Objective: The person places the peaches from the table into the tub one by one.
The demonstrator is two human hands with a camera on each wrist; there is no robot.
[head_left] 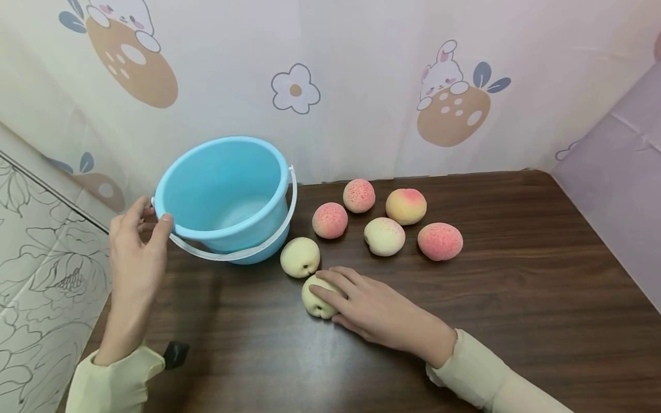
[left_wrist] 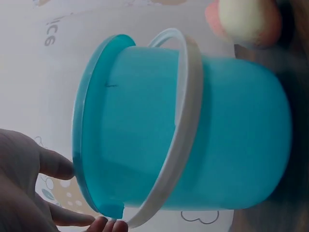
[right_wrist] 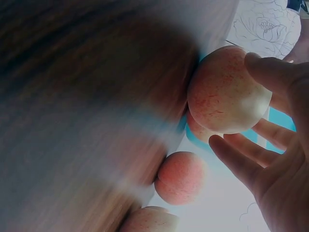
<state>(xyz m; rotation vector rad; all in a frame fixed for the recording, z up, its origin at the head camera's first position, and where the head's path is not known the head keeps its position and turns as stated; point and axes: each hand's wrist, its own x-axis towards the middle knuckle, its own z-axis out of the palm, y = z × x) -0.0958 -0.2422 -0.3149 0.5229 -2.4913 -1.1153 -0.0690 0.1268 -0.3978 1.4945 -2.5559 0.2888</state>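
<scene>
A light-blue bucket (head_left: 273, 221) with a white handle (head_left: 248, 252) stands upright at the back left, its inside bare in the head view. My left hand (head_left: 135, 246) holds its left rim, thumb at the top edge and fingers outside; the left wrist view shows the fingertips at the rim by the handle's end. Over a pale yellow-green peach (head_left: 314, 303), red-flecked in the right wrist view, my right hand (head_left: 377, 312) curls its fingers and thumb. That peach sits on the table beside another pale peach (head_left: 299, 258) near the bucket.
Several more peaches lie right of the bucket: two round pink ones (head_left: 330, 220), a yellow one with a pink top (head_left: 406, 206), a pale one (head_left: 384, 236) and a pink oval one (head_left: 440, 241). Patterned curtain (head_left: 356, 115) closes off the dark wooden table's (head_left: 527, 275) back edge.
</scene>
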